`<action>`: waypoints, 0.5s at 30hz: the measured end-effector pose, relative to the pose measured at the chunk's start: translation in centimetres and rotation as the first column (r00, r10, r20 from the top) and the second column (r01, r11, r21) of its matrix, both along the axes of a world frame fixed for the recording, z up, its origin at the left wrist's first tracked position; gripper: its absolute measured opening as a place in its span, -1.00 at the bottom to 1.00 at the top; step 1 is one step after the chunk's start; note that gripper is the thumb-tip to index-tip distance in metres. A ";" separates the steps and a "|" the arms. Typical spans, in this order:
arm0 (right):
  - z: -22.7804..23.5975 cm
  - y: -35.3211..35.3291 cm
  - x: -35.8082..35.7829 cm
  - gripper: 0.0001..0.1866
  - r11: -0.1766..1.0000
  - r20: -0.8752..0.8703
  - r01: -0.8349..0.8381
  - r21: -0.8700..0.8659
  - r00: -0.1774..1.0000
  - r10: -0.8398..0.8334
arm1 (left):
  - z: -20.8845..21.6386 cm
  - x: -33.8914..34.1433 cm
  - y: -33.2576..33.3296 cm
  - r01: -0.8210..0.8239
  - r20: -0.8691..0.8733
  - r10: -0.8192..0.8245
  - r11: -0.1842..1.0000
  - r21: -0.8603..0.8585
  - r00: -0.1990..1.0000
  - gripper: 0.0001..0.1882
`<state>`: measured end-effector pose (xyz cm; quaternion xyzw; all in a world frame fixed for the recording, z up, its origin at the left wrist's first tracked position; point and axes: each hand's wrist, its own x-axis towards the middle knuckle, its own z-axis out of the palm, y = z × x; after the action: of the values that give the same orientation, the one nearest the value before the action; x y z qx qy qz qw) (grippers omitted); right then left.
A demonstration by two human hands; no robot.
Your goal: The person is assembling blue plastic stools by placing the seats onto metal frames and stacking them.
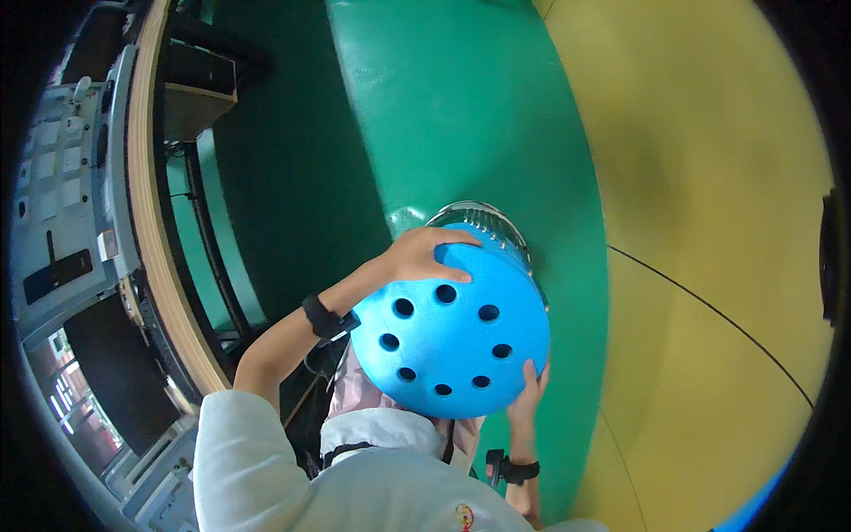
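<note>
Below me is a blue round stool (pixel 448 341), its seat pierced by a ring of several round holes. Shiny metal parts (pixel 483 217) show in a curved row past its far edge, like the legs of stools stacked together, though most of what lies under the seat is hidden. My left hand (pixel 430 254) grips the far left rim, thumb on top and fingers over the far edge. At the near right rim, my right hand (pixel 529 390) holds the side with its thumb up against the seat; its other fingers are mostly hidden beneath.
To the left runs a wood-edged workbench (pixel 146 177) with a dark phone-like device (pixel 58 276) and small items on it. Under its edge stand a box (pixel 199 97) and a dark metal leg (pixel 208 230). The floor is green (pixel 461 97), turning yellow (pixel 700 177) at right.
</note>
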<state>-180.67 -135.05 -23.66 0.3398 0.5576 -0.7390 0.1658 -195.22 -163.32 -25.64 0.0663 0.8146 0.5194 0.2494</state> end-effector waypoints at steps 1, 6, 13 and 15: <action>-0.3 0.0 -1.1 -0.36 1.000 -0.008 0.004 0.021 1.000 -0.004 | -0.1 0.0 -0.6 0.004 -0.008 -0.004 1.000 0.021 1.000 -0.40; 0.5 -0.6 -7.7 -0.35 0.963 0.013 -0.262 0.062 0.965 0.262 | 0.4 0.7 -3.2 -0.228 0.103 0.223 0.973 0.041 0.969 -0.46; 1.0 -8.0 -19.2 -0.37 0.780 -0.026 -0.625 0.035 0.780 0.626 | -0.2 5.4 -9.6 -0.662 0.191 0.639 0.744 0.094 0.745 -0.43; 1.8 -10.6 -23.3 -0.36 0.584 -0.059 -0.798 0.149 0.582 0.811 | -1.0 6.1 -10.1 -0.751 0.194 0.726 0.647 0.130 0.659 -0.44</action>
<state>-204.00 -145.66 -21.91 0.0134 0.6982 -0.5720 0.4303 -189.14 -173.43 -26.61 -0.2797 0.6971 0.6576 0.0578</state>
